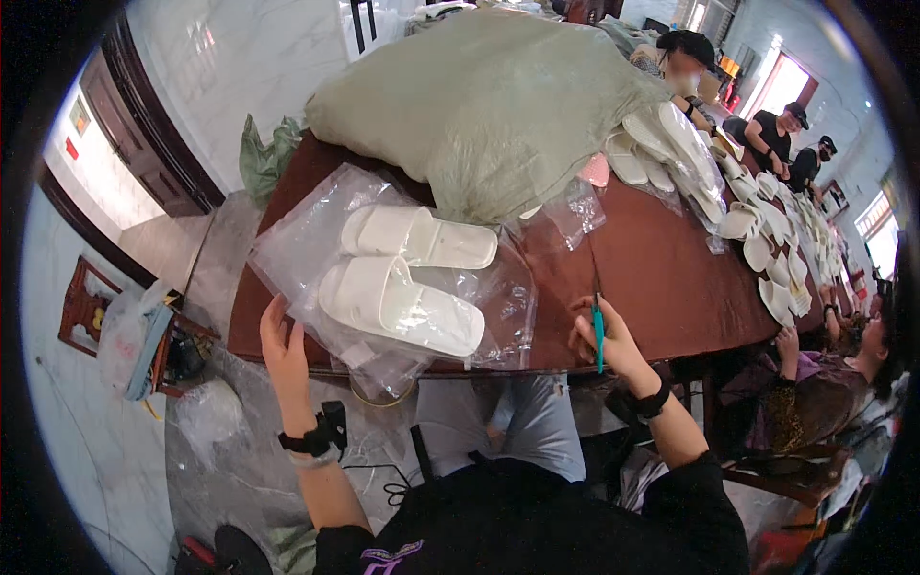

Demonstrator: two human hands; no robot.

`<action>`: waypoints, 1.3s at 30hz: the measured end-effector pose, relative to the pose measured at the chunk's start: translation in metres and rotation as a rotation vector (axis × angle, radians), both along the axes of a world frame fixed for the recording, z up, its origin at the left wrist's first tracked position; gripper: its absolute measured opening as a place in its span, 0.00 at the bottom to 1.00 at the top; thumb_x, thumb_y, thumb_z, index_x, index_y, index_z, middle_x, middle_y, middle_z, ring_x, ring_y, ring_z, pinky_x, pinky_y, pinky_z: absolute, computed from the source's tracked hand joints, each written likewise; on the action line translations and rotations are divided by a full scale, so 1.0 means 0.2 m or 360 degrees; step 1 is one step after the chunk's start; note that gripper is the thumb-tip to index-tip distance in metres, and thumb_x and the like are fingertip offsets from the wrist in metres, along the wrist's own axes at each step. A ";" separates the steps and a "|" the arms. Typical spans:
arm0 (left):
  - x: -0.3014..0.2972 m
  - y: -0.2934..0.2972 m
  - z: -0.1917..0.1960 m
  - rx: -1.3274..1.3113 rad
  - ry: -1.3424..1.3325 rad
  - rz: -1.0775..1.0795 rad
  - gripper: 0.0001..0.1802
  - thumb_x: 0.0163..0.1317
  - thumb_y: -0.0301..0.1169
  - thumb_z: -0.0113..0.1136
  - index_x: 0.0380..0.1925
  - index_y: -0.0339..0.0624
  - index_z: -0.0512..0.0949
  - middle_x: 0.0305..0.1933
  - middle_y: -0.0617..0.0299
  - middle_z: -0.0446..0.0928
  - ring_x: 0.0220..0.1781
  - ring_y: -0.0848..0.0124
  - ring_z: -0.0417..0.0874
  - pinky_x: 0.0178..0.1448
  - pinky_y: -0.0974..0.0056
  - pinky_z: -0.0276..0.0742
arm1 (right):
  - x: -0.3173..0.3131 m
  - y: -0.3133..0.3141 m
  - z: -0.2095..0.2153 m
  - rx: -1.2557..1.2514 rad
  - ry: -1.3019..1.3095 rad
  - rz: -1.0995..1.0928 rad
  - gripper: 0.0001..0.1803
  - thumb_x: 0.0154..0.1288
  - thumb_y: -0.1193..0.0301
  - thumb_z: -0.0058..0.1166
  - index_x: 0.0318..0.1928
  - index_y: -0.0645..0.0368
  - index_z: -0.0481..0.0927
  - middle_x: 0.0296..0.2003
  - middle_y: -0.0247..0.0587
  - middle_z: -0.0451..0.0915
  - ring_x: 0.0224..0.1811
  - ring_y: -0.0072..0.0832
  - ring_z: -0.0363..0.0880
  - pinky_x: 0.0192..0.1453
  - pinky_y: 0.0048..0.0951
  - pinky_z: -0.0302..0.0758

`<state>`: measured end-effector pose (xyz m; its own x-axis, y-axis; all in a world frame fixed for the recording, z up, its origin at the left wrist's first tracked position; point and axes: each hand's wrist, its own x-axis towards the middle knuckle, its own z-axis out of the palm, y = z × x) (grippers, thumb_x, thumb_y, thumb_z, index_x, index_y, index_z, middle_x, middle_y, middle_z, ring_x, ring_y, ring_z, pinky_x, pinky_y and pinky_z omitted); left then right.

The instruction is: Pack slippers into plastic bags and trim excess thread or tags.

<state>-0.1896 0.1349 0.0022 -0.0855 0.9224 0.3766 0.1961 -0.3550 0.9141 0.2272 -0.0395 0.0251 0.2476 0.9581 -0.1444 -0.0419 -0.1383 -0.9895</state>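
In the head view, a pair of white foam slippers point(407, 278) is seen lying side by side on a heap of clear plastic bags point(316, 240) at the near left corner of the dark red-brown wooden bench point(652, 268). The left hand point(281, 347) is held open with fingers spread, touching the near edge of the bags just beside the nearer slipper. The right hand point(606, 337), well apart from the left, is closed around a thin teal-handled tool point(598, 331) held upright over the bench's front edge. Behind the slippers, a large grey-green woven sack point(489, 96) is slumped on the bench. Further white slippers point(757, 230) are spread along the bench's right side, where other people are seated.
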 end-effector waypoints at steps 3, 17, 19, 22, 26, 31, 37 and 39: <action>0.04 0.05 0.00 0.0015 0.0457 0.0060 0.20 0.58 0.26 0.55 0.53 0.37 0.71 0.56 0.52 0.71 0.62 0.57 0.68 0.65 0.57 0.60 | -0.08 0.10 0.02 0.0128 -0.0571 0.0125 0.20 0.61 0.65 0.58 0.48 0.60 0.68 0.24 0.38 0.77 0.25 0.24 0.76 0.28 0.26 0.72; 0.12 0.26 -0.26 0.0008 0.1300 -0.0428 0.26 0.70 0.41 0.35 0.63 0.39 0.60 0.67 0.48 0.59 0.70 0.50 0.56 0.70 0.45 0.46 | -0.38 0.79 -0.01 0.0390 -0.0004 0.0291 0.16 0.54 0.74 0.62 0.39 0.55 0.67 0.36 0.39 0.77 0.37 0.27 0.77 0.36 0.23 0.74; 0.12 0.24 -0.27 0.0038 0.1288 -0.0360 0.26 0.70 0.41 0.34 0.63 0.39 0.60 0.67 0.49 0.59 0.70 0.52 0.56 0.71 0.47 0.45 | -0.40 0.75 0.17 0.0350 0.0934 0.0367 0.15 0.53 0.80 0.57 0.39 0.54 0.67 0.40 0.45 0.80 0.44 0.40 0.81 0.38 0.33 0.79; 0.09 0.25 -0.29 0.0038 0.1130 -0.0328 0.25 0.70 0.40 0.34 0.63 0.39 0.61 0.67 0.49 0.59 0.70 0.54 0.56 0.71 0.48 0.46 | -0.38 0.72 0.33 0.0589 0.0935 0.0492 0.14 0.52 0.81 0.55 0.37 0.54 0.67 0.42 0.46 0.80 0.43 0.39 0.81 0.40 0.31 0.79; 0.07 0.26 -0.29 0.0108 0.1065 -0.0264 0.25 0.69 0.39 0.35 0.62 0.38 0.62 0.66 0.49 0.60 0.69 0.54 0.58 0.71 0.48 0.47 | -0.22 0.69 0.22 0.0389 -0.0843 0.0885 0.14 0.50 0.77 0.61 0.35 0.59 0.69 0.30 0.39 0.80 0.34 0.23 0.77 0.35 0.25 0.74; 0.08 0.25 -0.28 0.0180 0.1145 -0.0245 0.22 0.68 0.37 0.39 0.56 0.38 0.70 0.62 0.49 0.67 0.66 0.54 0.64 0.69 0.47 0.51 | -0.30 0.71 -0.03 0.0555 -0.1088 0.0647 0.22 0.48 0.70 0.68 0.41 0.61 0.72 0.28 0.37 0.76 0.31 0.20 0.72 0.35 0.25 0.71; 0.08 0.24 -0.30 0.0211 0.1239 -0.0281 0.20 0.67 0.36 0.40 0.53 0.39 0.72 0.62 0.53 0.68 0.65 0.57 0.65 0.69 0.47 0.52 | -0.66 0.99 -0.20 0.0643 -0.1347 0.0522 0.23 0.50 0.68 0.63 0.46 0.59 0.70 0.28 0.54 0.76 0.32 0.47 0.77 0.37 0.39 0.72; 0.07 0.25 -0.30 0.0205 0.1173 -0.0286 0.19 0.66 0.36 0.41 0.52 0.40 0.73 0.62 0.55 0.69 0.65 0.57 0.65 0.69 0.48 0.52 | -0.73 1.03 -0.22 0.0742 -0.1492 0.0412 0.16 0.53 0.74 0.55 0.43 0.58 0.69 0.31 0.57 0.77 0.35 0.55 0.76 0.36 0.48 0.71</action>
<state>-0.1750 0.1844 -0.0583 0.3763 0.8434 0.3836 0.6677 -0.5339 0.5188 0.0819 0.1658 -0.0192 -0.1483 0.9087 0.3902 0.7365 0.3648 -0.5696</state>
